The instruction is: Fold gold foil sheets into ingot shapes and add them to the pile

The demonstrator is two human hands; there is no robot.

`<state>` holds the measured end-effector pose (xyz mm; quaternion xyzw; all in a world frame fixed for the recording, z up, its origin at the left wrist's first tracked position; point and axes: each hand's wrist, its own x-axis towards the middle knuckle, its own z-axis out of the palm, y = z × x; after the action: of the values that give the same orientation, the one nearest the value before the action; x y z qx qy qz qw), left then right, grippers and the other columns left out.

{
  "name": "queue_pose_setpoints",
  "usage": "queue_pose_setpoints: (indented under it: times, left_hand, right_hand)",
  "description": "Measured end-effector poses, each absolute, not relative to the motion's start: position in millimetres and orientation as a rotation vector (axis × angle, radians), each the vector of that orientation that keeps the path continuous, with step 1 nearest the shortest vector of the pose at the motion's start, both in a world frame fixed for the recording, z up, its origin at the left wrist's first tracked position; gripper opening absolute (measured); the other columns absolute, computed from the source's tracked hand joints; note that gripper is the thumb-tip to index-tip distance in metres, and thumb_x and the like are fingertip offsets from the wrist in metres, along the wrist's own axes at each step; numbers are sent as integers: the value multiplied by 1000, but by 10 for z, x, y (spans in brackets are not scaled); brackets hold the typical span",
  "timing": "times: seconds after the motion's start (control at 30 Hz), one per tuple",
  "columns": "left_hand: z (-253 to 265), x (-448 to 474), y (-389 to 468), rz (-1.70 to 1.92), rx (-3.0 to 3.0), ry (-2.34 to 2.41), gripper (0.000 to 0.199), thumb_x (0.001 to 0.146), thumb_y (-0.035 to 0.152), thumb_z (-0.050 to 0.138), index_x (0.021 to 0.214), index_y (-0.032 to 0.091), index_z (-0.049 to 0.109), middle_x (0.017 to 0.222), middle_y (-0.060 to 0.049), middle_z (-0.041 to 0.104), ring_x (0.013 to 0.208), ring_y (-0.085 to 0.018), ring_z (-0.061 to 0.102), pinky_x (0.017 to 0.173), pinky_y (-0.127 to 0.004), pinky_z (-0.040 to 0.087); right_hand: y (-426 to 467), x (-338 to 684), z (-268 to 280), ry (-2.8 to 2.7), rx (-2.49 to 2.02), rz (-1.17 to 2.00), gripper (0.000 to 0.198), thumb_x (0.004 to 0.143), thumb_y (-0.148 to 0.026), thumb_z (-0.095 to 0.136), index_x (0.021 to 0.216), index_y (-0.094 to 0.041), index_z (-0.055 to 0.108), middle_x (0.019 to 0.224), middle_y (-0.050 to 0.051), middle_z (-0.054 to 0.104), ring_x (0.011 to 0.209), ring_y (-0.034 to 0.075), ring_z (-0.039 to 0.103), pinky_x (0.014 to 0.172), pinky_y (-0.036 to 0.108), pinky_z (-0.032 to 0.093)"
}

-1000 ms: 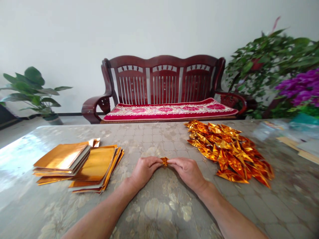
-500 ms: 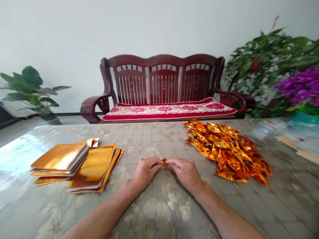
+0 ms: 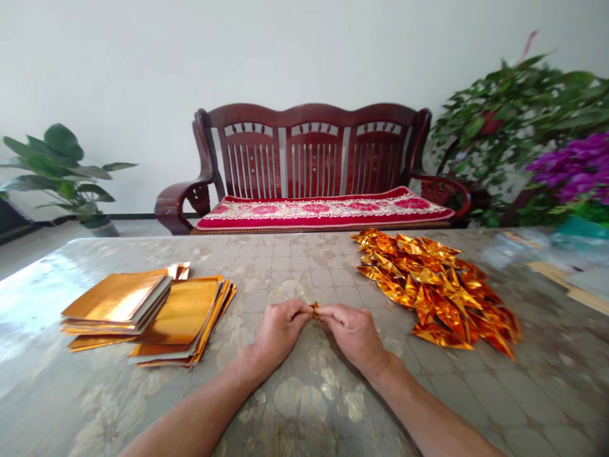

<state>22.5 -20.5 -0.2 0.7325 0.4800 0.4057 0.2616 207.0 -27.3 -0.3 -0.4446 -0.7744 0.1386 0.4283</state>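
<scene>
Between my fingertips, at the middle of the table, is a small piece of gold foil paper (image 3: 314, 310), mostly covered by my fingers. My left hand (image 3: 281, 327) pinches its left end between thumb and fingers. From the other side my right hand (image 3: 354, 333) pinches the right end. Stacks of flat, shiny gold foil sheets (image 3: 183, 314) lie to the left of my left hand. To the right of my right hand is a heap of folded gold foil pieces (image 3: 435, 289) with pointed ends.
The table (image 3: 295, 406) has a patterned, glossy cover. Clear plastic bags (image 3: 518, 246) and tan card strips (image 3: 590, 299) lie at its right side. Beyond it stands a dark red wooden bench (image 3: 314, 152) with a floral cushion. Potted plants (image 3: 61, 171) and purple flowers (image 3: 573, 168) flank the bench.
Hardly anything differs. Both hands keep their pinch on the foil paper at the same spot, and the whole view has shifted very slightly.
</scene>
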Motion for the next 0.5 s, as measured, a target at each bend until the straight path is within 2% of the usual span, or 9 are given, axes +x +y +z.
queue_pose_setpoints:
  times: [0.33, 0.5]
  left_hand:
    - [-38, 224, -230, 1127, 2003, 1291, 21, 82, 7, 58, 79, 22, 73, 73, 3, 74, 66, -12, 67, 65, -20, 49]
    - [-30, 227, -196, 1167, 1978, 1286, 17, 85, 11, 57, 80, 21, 71, 70, 4, 71, 63, -11, 64, 63, -20, 50]
  right_hand:
    - [-326, 2006, 18, -1933, -1048, 288, 25, 89, -14, 55, 91, -28, 76, 81, -2, 78, 71, 14, 73, 67, 20, 56]
    - [-299, 2039, 35, -1947, -1109, 289, 23, 91, -18, 56, 97, -29, 75, 88, -2, 78, 76, 15, 74, 72, 21, 56]
